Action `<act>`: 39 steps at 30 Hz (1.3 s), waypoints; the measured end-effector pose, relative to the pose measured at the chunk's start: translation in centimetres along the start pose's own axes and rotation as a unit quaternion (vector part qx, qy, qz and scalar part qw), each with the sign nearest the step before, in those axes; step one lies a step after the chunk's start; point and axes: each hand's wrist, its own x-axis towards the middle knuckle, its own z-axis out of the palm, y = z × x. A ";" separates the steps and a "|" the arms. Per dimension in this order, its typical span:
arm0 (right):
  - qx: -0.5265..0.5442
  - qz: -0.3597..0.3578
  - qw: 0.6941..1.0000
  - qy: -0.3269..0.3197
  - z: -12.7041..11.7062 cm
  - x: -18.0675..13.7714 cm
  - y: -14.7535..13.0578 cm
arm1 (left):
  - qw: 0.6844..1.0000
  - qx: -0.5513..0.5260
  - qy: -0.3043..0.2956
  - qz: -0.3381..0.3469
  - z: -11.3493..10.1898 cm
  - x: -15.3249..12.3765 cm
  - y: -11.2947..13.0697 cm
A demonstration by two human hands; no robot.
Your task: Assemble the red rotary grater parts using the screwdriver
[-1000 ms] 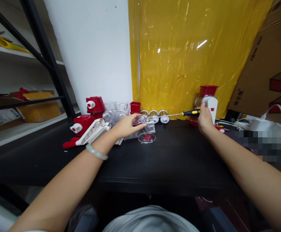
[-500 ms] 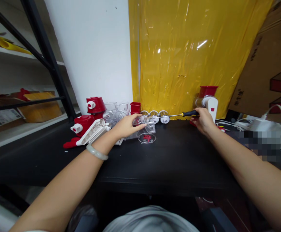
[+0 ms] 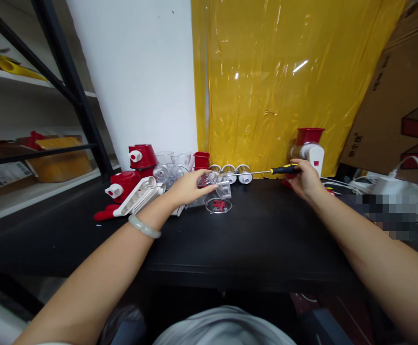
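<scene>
Before you, the bench [image 3: 262, 235] runs to its front edge; your left hand [image 3: 190, 187] grips a clear part [image 3: 224, 189], your right hand [image 3: 306, 180] a screwdriver [image 3: 281, 169].

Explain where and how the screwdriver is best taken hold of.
The screwdriver is probably best gripped by its thick black-and-yellow handle, coming from the right: it lies roughly level, its thin shaft pointing left toward the clear plastic part in the left hand, with the handle end at the right hand.

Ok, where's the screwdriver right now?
The screwdriver is right of centre in the head view, in the right hand, pointing left toward the clear part in the left hand.
</scene>
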 end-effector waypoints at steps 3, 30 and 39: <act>0.013 0.016 1.000 -0.004 0.2 -0.2 -0.2 | 1.000 0.000 0.000 0.001 0.0 0.0 0.0; -0.115 -0.099 0.988 -0.013 -0.7 0.9 1.0 | 1.000 0.001 0.001 -0.004 -0.1 0.0 0.0; -0.067 -0.059 0.996 -0.008 0.0 0.6 0.7 | 1.000 0.004 0.001 -0.001 -0.1 0.0 0.0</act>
